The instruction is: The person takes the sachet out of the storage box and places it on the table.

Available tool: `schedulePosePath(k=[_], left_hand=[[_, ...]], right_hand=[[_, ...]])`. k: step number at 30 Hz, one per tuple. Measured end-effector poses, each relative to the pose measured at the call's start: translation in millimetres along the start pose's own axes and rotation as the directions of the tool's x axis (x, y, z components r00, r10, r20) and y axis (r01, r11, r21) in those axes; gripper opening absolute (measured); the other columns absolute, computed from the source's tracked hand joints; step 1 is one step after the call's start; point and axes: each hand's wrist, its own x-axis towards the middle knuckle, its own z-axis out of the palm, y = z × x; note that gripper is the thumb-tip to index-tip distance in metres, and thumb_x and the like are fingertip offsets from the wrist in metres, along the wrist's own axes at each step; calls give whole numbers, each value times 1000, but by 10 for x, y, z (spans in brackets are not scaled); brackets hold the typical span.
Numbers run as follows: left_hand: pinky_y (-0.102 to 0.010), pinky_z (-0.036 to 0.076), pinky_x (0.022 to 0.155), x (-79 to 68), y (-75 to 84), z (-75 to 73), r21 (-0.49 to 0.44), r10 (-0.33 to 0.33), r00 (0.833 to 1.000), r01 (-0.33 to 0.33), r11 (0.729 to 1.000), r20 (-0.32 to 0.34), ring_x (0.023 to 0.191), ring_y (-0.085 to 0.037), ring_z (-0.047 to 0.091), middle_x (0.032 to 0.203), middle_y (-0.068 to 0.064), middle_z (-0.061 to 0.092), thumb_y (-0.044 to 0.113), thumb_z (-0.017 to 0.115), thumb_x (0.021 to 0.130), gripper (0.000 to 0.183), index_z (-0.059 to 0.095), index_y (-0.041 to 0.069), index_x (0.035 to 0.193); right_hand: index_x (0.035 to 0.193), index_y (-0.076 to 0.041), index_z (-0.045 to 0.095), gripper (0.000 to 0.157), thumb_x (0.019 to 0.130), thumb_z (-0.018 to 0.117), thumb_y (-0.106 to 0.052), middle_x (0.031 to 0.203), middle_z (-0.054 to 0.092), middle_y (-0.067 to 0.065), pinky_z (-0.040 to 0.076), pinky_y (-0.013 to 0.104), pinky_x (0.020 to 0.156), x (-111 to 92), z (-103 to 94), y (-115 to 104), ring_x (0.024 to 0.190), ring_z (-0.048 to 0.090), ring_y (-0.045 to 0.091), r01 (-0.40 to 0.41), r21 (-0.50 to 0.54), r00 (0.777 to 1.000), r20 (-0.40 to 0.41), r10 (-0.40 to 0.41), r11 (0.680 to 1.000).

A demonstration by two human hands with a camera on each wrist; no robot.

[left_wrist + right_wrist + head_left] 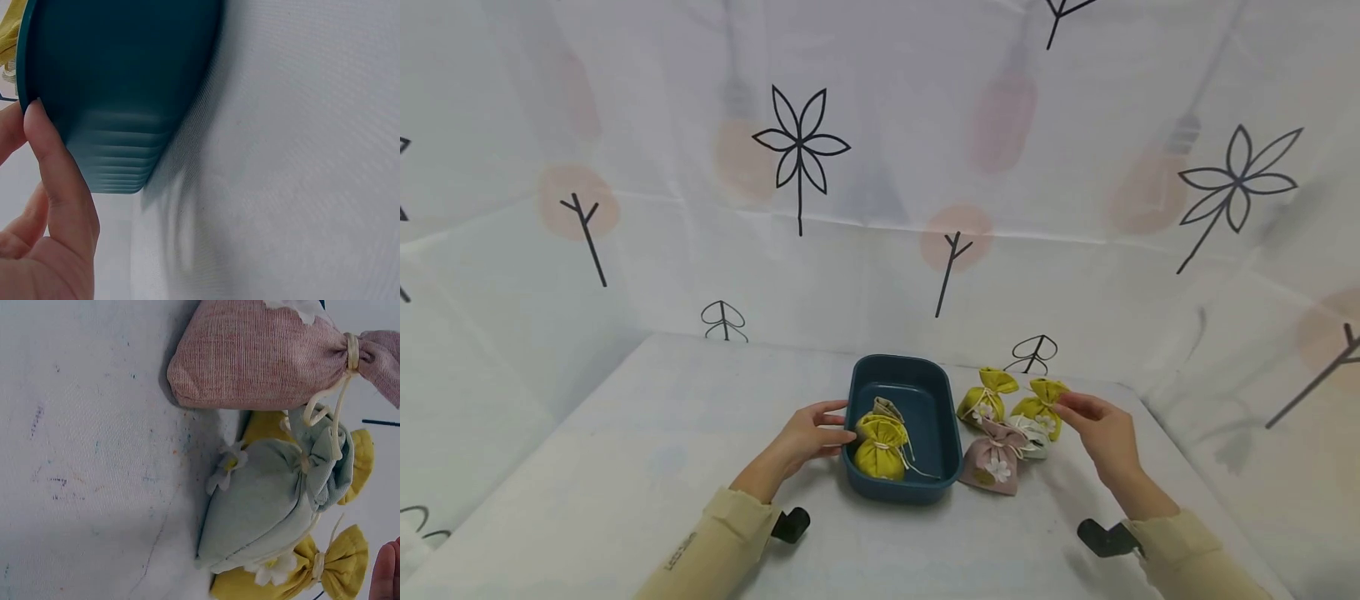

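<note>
Left hand [811, 431] pinches left rim of blue bin [901, 492]; right hand [1101, 427] at top of yellow pouch [1037, 407], grip cannot be told

The head view looks forward and down. Nearer, the left wrist view shares its tub [125, 75], the right its pouches [256, 494].

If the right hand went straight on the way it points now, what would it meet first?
The right hand would probably meet the gathered top of the rightmost yellow drawstring pouch; whether they touch is unclear.
</note>
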Motion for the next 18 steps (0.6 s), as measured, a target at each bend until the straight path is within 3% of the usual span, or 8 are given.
schedulePosePath(k=[3,5,7,10,12,14,18], left_hand=[[-32,55,73,4,4,2,2,-5,1000,5,1000,-3,84,-19,62,121,-16,54,9,77,77,65,49,11,135],[-32,55,73,-2,13,3,3,-5,1000,5,1000,-2,84,-20,62,121,-16,54,9,77,77,65,48,10,135],[-32,55,73,-11,27,4,1,-6,1000,6,1000,-1,84,-20,62,121,-16,54,9,76,77,65,48,10,136],[-32,55,73,-25,42,4,3,-5,1000,5,1000,0,84,-20,62,121,-17,54,8,76,77,65,48,10,136],[-32,55,73,-30,44,5,3,-8,1000,8,1000,-1,84,-20,62,120,-16,54,8,76,77,64,48,10,135],[-32,55,73,-31,43,6,5,-7,1000,7,1000,-1,84,-20,62,120,-16,54,8,76,77,64,48,10,135],[-33,55,74,-27,38,12,9,-5,1000,5,1000,-3,85,-20,62,120,-16,54,8,76,77,64,48,10,135]], right_hand=[[124,2,56,48,89,64,-30,122,56,19,45,38,94,-40,21,-63,104,53,22,3,0,1000,19,-3,1000],[120,-3,61,44,87,66,-32,117,60,12,48,28,87,34,48,65,99,56,16,19,38,1000,18,-20,999],[119,-3,61,44,86,68,-31,116,60,12,48,34,89,76,69,131,101,56,19,22,71,999,32,-24,997],[115,-5,64,43,83,71,-32,112,63,9,50,28,83,140,105,246,96,58,17,46,104,998,30,-49,994],[118,-1,61,46,83,70,-30,115,60,15,49,36,87,111,116,189,99,57,22,55,102,997,53,-61,993],[114,-3,64,42,82,72,-29,111,63,12,52,29,80,139,148,233,94,59,19,57,128,997,36,-62,990],[113,-5,66,41,81,73,-30,110,64,9,53,25,74,209,194,322,91,60,17,69,158,995,59,-79,985]])
